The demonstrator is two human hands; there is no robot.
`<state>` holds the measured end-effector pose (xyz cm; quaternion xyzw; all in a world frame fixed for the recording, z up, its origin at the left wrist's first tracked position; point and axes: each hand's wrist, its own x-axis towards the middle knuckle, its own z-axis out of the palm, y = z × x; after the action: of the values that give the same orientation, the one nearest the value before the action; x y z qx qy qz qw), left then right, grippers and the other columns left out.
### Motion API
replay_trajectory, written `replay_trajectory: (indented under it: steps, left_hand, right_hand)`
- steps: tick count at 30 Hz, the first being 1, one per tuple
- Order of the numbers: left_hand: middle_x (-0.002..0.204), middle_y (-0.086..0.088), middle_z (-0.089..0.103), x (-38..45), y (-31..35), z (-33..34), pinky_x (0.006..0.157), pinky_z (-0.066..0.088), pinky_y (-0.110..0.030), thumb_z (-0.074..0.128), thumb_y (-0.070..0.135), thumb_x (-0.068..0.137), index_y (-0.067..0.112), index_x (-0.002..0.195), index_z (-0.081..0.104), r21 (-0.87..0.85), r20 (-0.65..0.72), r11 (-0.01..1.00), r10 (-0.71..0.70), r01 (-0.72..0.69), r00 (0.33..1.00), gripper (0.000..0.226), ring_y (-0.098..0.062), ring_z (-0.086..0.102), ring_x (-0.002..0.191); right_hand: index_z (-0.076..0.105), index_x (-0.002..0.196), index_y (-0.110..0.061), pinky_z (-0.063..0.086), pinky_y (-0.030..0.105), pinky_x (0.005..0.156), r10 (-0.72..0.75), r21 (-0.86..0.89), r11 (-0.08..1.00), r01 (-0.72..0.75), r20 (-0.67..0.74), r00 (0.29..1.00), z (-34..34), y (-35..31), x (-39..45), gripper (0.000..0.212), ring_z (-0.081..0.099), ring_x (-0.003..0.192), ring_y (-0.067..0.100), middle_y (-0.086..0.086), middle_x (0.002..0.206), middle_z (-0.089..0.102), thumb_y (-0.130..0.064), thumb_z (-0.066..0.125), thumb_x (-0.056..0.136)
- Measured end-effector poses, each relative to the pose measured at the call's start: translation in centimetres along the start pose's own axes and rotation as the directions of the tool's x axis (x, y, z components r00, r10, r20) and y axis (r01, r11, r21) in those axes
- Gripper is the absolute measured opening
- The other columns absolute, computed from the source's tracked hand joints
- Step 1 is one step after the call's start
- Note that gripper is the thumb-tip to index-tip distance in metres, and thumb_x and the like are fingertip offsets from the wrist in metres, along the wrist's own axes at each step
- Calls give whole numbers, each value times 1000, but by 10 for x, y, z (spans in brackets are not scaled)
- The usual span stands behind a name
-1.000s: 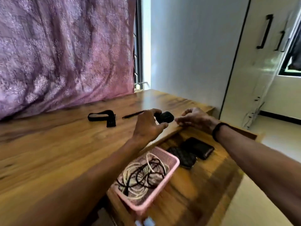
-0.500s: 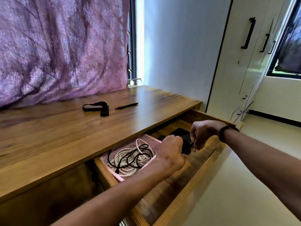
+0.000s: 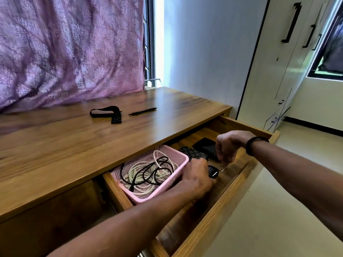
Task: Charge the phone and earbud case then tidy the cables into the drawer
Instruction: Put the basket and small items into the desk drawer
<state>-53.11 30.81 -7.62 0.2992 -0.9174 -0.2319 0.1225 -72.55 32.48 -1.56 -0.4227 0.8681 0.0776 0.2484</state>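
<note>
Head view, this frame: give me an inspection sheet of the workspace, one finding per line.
Surface: wooden desk, its drawer pulled open.
Job's things: small black case low in the drawer, at the left hand.
Clutter: black strap and pen on the desk; two dark wallet-like items in the drawer.
Hands: left hand grips the case; right hand curled, seemingly pinching something small.
Cables: white and black coils in the pink basket.
Surroundings: purple curtain, white wardrobe.

Basket in drawer, cables inside, wallets right
</note>
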Motion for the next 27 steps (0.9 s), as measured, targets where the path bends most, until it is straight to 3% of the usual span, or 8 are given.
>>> replay_trajectory:
  steps: [3,6,8,11,14,18,22,27]
  left_hand:
    - [104,-11,67,-4,6,-5,77,56,-36,80,36,85,11,106,67,13,66,1000,-1,0,998,35,-28,66,93]
    - [99,-13,66,-5,13,-24,67,51,-34,80,37,84,8,104,67,-35,60,996,78,-76,995,37,-31,66,88]
    - [93,-11,68,0,13,-47,65,47,-29,79,34,85,8,97,71,-100,-9,985,139,-139,990,30,-23,64,82]
    - [103,-9,73,21,-9,-91,75,49,-29,73,38,88,14,104,74,-44,-186,986,152,-163,971,29,-25,68,95]
    - [118,-6,73,56,-72,-127,97,50,-35,69,44,87,19,117,73,3,-377,998,62,-65,924,40,-26,65,113]
    - [133,-9,61,80,-180,-163,107,44,-41,65,51,89,24,135,60,107,-495,966,-153,234,856,53,-31,53,124]
    - [144,-10,45,84,-242,-185,107,42,-47,67,67,80,33,142,48,47,-552,890,-354,453,755,73,-36,43,129]
    - [138,-6,53,100,-255,-193,104,42,-50,66,81,69,35,132,56,29,-531,887,-376,460,759,79,-34,47,127]
  right_hand:
    - [81,94,-14,64,30,74,17,-21,1000,-17,27,999,-8,-8,-1,11,79,77,17,2,81,80,-9,82,84]
    - [79,99,-3,64,31,68,-20,3,1000,20,51,998,-29,-25,2,13,79,77,21,10,83,80,-2,79,86]
    - [77,95,-2,62,31,61,-58,30,998,58,12,998,-48,-43,4,12,78,73,23,13,81,79,1,79,83]
    - [71,89,-5,62,33,61,-152,74,985,157,-80,985,-74,-71,7,13,74,67,23,18,84,76,1,80,82]
    - [72,87,-6,63,35,69,-291,113,941,320,-218,932,-88,-100,25,11,74,72,25,18,85,78,-12,81,87]
    - [70,86,-21,52,27,67,-378,-58,917,394,-440,815,-81,-142,62,9,71,79,17,-5,84,72,-25,77,89]
    - [64,123,-26,42,26,88,-352,39,884,466,-600,718,-66,-179,109,34,59,107,22,2,109,68,-31,74,92]
    - [54,147,-23,43,40,109,-351,-28,893,449,-670,654,-71,-205,152,50,54,126,38,12,141,50,-17,62,97]
